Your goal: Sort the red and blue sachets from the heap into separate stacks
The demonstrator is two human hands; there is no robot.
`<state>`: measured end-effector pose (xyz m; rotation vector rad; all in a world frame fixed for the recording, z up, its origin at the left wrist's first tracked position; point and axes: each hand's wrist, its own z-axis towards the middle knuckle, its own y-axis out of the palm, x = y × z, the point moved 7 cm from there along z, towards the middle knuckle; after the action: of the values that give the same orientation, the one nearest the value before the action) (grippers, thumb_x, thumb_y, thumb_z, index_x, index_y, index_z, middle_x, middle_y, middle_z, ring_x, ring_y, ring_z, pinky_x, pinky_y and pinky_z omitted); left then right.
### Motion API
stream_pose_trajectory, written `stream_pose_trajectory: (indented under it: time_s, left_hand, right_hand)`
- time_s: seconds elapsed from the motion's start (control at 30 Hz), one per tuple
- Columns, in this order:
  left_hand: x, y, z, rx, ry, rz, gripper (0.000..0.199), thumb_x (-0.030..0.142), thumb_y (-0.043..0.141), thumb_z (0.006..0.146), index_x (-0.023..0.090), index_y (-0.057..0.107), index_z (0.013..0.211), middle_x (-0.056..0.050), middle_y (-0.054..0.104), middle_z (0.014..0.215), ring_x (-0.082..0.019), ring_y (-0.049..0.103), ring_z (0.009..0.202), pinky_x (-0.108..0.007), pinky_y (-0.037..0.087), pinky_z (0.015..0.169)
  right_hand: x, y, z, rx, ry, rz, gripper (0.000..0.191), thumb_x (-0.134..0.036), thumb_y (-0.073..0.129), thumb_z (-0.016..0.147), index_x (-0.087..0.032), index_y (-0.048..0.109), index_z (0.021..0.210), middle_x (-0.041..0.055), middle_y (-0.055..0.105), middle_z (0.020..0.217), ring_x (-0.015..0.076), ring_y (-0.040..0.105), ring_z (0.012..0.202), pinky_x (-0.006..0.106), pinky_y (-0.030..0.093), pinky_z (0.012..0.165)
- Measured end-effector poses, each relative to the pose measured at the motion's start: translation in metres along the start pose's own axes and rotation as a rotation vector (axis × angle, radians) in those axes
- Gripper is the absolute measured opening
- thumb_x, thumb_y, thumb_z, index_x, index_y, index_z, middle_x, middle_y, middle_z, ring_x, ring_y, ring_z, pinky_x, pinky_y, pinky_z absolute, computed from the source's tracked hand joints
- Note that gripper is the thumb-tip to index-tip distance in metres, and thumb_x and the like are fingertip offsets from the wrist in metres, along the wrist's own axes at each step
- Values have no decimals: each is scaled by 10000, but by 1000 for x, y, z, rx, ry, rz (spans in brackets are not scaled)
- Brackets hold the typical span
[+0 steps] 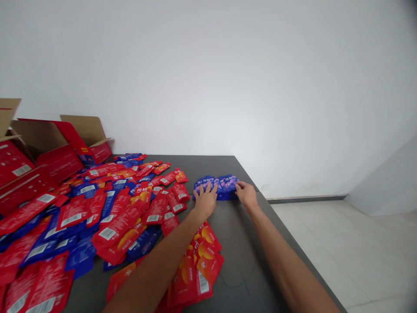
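A row of overlapping blue pouches (223, 184) with purple fruit pictures lies on the dark table, between my two hands. My left hand (205, 202) rests over the left end of the row, its fingers spread and touching the pouches. At the other end, my right hand (247, 194) has thumb and fingers closed together on the edge of the rightmost blue pouch. Below my left forearm, a bunch of red pouches (187, 278) with orange fruit pictures lies overlapped, partly hidden by the arm.
A wide heap of loose red and blue pouches (94, 208) covers the table's left side. Open red cardboard boxes (58, 161) stand behind it at the far left. The dark table (237, 269) ends at a right edge above a pale tiled floor (325, 234). A white wall (208, 78) rises behind.
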<state>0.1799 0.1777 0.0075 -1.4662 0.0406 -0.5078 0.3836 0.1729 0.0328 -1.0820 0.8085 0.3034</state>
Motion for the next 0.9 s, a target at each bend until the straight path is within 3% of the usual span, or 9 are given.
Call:
stream_pose_trajectory:
  time_s: [0.13, 0.27, 0.53, 0.9]
  left_hand:
    - [0, 1, 0, 32, -14, 31, 524, 346, 273, 991, 385, 306, 1513, -30, 308, 1594, -376, 276, 1424, -649, 268, 1089]
    - [2, 1, -2, 83, -26, 32, 514, 324, 299, 987, 374, 353, 1496, -43, 357, 1568, -387, 312, 1398, -653, 283, 1074]
    - [6, -3, -7, 98, -45, -20, 570, 205, 311, 953, 353, 353, 1502, -83, 364, 1558, -382, 313, 1390, -676, 267, 1065]
    - [10, -12, -16, 153, -25, -26, 534, 292, 316, 973, 309, 353, 1505, -91, 361, 1557, -418, 292, 1401, -702, 213, 1085]
  right_hand:
    - [-11, -4, -2, -26, -33, -163, 334, -310, 488, 907, -208, 755, 1077, 86, 741, 1067, 247, 680, 1015, 309, 497, 884]
    - [-14, -4, -2, -27, -53, -235, 331, -231, 479, 890, -203, 773, 1039, 108, 750, 1006, 254, 694, 964, 309, 504, 853]
    - [-5, -1, 0, 39, -62, -212, 329, -180, 526, 807, -171, 790, 1004, 123, 753, 925, 253, 706, 886, 311, 521, 831]
    - [-19, -15, -9, 101, -86, -152, 356, -175, 473, 810, -150, 776, 996, 122, 736, 936, 242, 683, 881, 346, 512, 870]
